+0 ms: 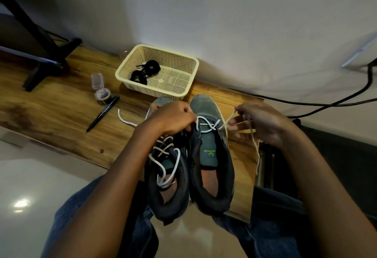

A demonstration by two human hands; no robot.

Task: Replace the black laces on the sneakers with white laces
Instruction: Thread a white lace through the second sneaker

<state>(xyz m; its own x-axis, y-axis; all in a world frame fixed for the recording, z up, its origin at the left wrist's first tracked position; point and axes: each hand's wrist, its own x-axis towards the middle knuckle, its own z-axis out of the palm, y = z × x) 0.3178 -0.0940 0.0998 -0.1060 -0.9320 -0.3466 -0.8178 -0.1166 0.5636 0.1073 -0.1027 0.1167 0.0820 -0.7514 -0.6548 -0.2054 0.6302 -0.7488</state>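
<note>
Left hand (173, 118): I see it knuckles up, fingers curled tight and pinching the white lace (206, 124) at the right sneaker (212, 155), near the desk's front edge. Left forearm: bare, running up from the lower left. Right hand (259, 123): palm turned inward, fingers partly curled, pinching the lace's other end, held out toward the desk's right edge. Right forearm: bare, entering from the lower right. The hands are apart.

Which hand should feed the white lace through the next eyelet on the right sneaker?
Probably the right hand: it pinches the free end of the white lace beside the right sneaker. The left hand grips the lace at the other eyelet row, steadying it.
</note>
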